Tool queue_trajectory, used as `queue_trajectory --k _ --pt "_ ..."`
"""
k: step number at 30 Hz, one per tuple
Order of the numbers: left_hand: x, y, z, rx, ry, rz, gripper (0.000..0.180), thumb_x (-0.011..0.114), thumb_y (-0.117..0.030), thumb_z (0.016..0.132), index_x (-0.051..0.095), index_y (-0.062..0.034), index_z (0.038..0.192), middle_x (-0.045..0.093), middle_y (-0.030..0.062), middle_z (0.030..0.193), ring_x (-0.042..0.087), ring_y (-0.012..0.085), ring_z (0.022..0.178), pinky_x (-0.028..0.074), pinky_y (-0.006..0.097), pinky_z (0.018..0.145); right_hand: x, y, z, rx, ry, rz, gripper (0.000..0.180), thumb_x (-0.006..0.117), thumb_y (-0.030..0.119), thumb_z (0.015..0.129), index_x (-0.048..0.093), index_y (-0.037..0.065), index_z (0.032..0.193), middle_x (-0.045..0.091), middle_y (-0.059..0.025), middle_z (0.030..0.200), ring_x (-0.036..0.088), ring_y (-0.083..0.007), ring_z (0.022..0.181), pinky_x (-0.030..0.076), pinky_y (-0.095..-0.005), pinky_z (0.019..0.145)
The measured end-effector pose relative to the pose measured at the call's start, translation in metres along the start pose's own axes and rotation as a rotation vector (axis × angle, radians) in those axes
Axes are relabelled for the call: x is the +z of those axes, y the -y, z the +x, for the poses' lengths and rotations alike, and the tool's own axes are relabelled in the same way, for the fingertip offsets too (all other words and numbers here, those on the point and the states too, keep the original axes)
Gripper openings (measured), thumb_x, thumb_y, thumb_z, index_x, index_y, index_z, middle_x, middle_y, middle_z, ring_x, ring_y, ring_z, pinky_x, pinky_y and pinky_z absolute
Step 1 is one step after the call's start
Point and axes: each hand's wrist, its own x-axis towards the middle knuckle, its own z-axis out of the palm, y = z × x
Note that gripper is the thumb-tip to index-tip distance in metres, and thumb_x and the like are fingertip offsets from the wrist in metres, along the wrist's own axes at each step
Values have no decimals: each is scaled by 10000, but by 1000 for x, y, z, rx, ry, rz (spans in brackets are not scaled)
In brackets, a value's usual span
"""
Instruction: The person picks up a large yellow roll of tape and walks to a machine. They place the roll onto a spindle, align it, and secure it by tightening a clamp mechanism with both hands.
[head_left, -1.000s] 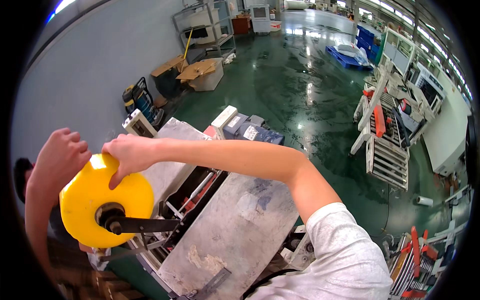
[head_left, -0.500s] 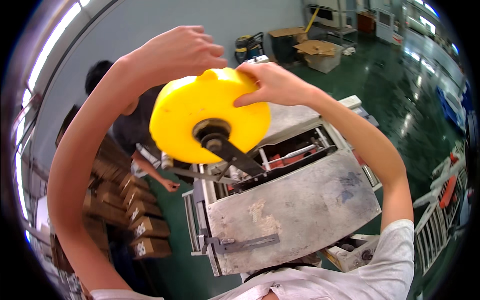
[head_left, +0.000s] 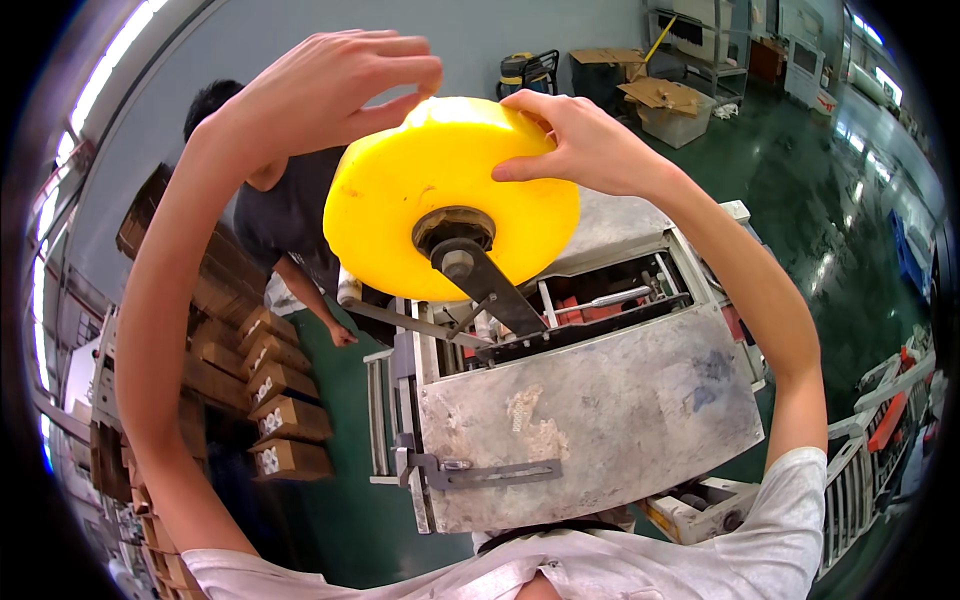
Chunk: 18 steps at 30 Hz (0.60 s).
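Note:
A large yellow roll [head_left: 380,220], seemingly tape, stands on edge round a dark hub [head_left: 455,235]. A dark metal arm [head_left: 505,300] carries it above a machine with a worn metal top [head_left: 600,420]. My right hand [head_left: 590,140] grips the roll's upper right, thumb flat on its face and fingers over the rim. Just over the roll's upper left rim is my left hand [head_left: 350,85]. Its thumb and fingertips come together in a pinch beside a small raised bit of yellow. What sits between those fingertips cannot be made out.
Behind my left forearm stands another person in a dark shirt [head_left: 290,220], one hand hanging low beside the machine. Cardboard boxes [head_left: 290,415] are stacked at left. A flat bracket [head_left: 500,474] lies on the metal top. At the back are a bin [head_left: 675,120] and a vacuum cleaner [head_left: 530,72].
The view has shifted a little, so the roll appears farther right and higher. My left hand's fingers have straightened from a tighter curl, and the hand sits farther left over the rim.

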Motion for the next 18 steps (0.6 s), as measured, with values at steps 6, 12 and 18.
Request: queue_trajectory --k 6,12,18 --pt "5 -5 15 -12 80 -65 190 650 -172 925 634 -90 1096 671 80 1094 681 229 952 562 285 790 2 4 1 -16 7 -6 744 783 466 768 556 -22 1282 674 -202 1066 679 -284 960 531 -355 903" --pt "-17 -21 48 42 441 272 130 685 -135 859 673 -68 970 694 64 916 683 225 849 535 290 733 -3 0 1 -2 29 4 737 786 463 767 561 -20 1276 673 -186 1059 670 -275 966 521 -352 902" --pt "-23 -21 29 226 96 205 125 637 -193 802 664 -109 890 707 48 862 681 226 926 498 374 865 0 5 1 28 55 -34 651 779 375 815 527 23 1301 666 -133 1136 660 -225 994 500 -357 957"
